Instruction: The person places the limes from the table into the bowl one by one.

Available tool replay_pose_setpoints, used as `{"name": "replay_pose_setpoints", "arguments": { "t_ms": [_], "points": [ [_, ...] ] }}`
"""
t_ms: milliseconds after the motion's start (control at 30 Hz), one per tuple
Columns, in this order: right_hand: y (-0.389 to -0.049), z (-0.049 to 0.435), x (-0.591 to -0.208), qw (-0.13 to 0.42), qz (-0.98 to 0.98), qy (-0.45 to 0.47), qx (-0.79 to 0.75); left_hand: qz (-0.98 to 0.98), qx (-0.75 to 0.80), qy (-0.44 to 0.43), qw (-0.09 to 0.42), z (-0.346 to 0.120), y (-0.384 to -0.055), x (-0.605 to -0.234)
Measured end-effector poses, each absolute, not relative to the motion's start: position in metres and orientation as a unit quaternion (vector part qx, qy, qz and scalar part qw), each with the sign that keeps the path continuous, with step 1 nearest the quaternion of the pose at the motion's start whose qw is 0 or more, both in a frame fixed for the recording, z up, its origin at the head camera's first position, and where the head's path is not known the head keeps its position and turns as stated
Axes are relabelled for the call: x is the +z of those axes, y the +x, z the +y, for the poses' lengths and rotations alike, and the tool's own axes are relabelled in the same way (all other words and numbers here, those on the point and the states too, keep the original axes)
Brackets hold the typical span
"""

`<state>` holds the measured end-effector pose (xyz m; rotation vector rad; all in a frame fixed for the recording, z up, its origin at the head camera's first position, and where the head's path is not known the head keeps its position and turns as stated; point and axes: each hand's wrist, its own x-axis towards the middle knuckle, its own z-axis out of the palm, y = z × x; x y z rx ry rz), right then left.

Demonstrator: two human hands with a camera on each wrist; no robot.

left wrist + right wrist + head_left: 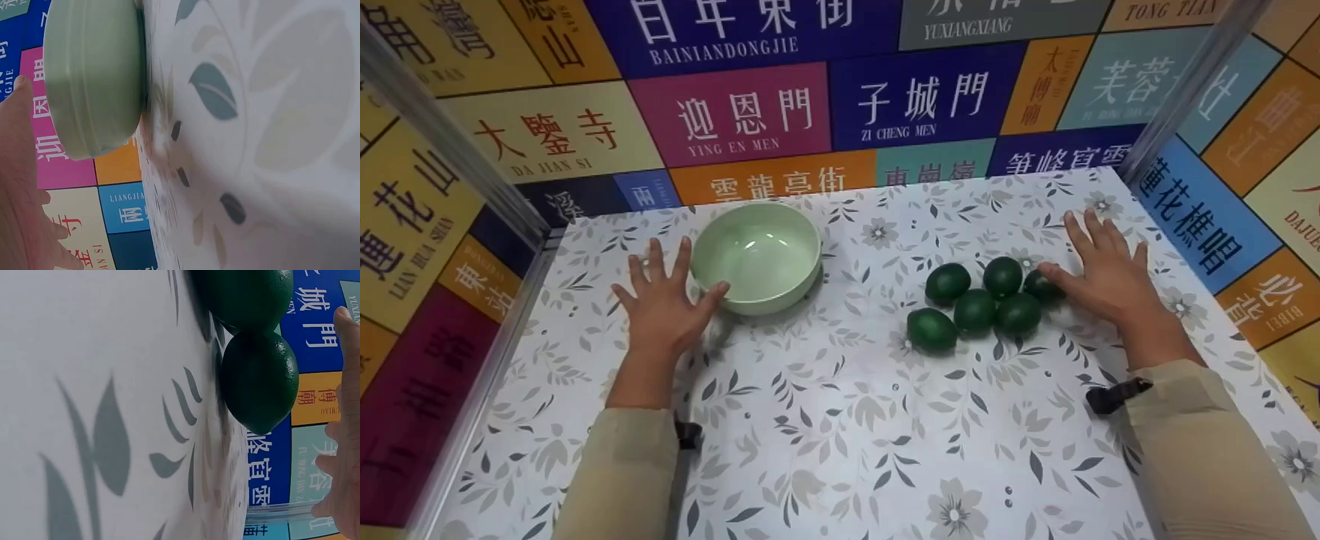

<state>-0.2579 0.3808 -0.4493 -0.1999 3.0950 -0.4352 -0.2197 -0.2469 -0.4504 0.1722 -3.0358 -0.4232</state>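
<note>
- Left hand (664, 304) is spread wide, back upward, fingers fanned toward the far edge, thumb jutting right; it grips nothing
- That thumb overlaps the rim of the pale green bowl (757, 259) in the head view, while the left wrist view shows a gap between them
- Right hand (1114, 281) is likewise splayed and holds nothing, fingers pointing away from the person, thumb reaching left
- This thumb partly covers the rightmost of six dark green fruits (975, 311) in the head view; the right wrist view shows it apart from the nearest one
- Both palms are raised off the tabletop (825, 420)
- The left forearm runs nearly straight forward, the right slants inward, each in a beige sleeve (619, 472)
- The bowl sits upright at the far left, just beside the fingers; the fruits cluster right of centre
</note>
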Motion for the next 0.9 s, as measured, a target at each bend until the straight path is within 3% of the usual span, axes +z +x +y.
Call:
{"name": "replay_pose_setpoints", "arguments": {
  "t_ms": [900],
  "points": [
    [-0.245,0.375,-0.461,-0.016,0.963,-0.07,-0.261,-0.974,-0.203,0.035,0.093,-0.212,-0.214,-0.455]
  ]
}}
